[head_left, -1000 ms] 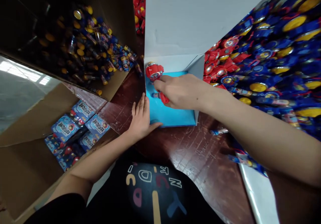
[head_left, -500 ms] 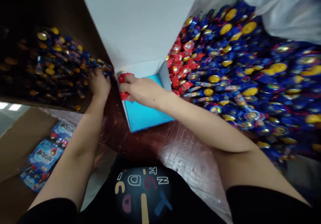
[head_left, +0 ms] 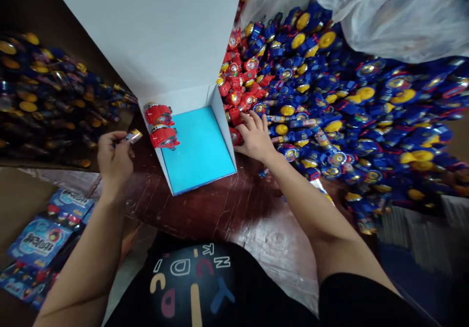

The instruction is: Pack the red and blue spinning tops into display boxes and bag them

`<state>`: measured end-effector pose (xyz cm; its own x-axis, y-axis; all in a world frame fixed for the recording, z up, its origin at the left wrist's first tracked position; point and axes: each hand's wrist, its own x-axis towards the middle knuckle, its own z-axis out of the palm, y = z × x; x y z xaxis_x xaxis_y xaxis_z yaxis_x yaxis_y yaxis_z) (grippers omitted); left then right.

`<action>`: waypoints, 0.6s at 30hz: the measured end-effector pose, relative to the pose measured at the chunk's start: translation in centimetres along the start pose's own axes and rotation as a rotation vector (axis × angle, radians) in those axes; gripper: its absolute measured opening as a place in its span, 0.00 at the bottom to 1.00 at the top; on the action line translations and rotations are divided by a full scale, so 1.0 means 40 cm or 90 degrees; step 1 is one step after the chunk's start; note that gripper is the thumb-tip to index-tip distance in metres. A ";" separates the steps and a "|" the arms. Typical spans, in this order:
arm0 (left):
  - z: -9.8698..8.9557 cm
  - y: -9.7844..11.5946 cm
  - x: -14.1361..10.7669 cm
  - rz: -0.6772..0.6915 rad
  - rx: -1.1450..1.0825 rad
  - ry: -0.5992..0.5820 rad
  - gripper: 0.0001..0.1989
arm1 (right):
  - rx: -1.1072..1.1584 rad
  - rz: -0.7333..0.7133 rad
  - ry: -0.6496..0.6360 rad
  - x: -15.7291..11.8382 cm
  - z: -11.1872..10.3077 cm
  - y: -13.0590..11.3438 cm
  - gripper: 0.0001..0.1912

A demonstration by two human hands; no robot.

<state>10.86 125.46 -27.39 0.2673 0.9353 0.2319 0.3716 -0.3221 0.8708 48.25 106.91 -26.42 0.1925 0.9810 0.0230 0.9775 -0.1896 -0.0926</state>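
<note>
Fingers of the left hand point(head_left: 115, 163) are closed in a pinch on a small printed tube with a yellow end point(head_left: 133, 136), beside the brown cardboard carton point(head_left: 10, 183) that holds a dark heap of yellow-capped tubes point(head_left: 54, 90). The right hand point(head_left: 255, 140) is open, fingers spread and curved over the red plastic toys with round centres point(head_left: 234, 97); whether the fingertips touch one seems too blurred to tell. Between the hands, on the dark red, scratched tabletop point(head_left: 205, 214), stands an open white box with a bright blue floor point(head_left: 201, 146). Inside, two red plastic toys point(head_left: 164, 137) sit one behind the other along its left wall. Blue-and-yellow plastic toys point(head_left: 330, 97) are piled to the right.
</note>
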 end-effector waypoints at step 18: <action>0.013 0.259 -0.241 -0.091 -0.185 -0.598 0.13 | 0.586 -0.283 0.070 -0.153 -0.136 -0.260 0.20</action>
<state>12.60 113.03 -20.85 0.8799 0.4256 -0.2112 0.2557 -0.0496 0.9655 37.38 102.66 -20.16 -0.1180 0.9370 0.3287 0.5263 0.3398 -0.7795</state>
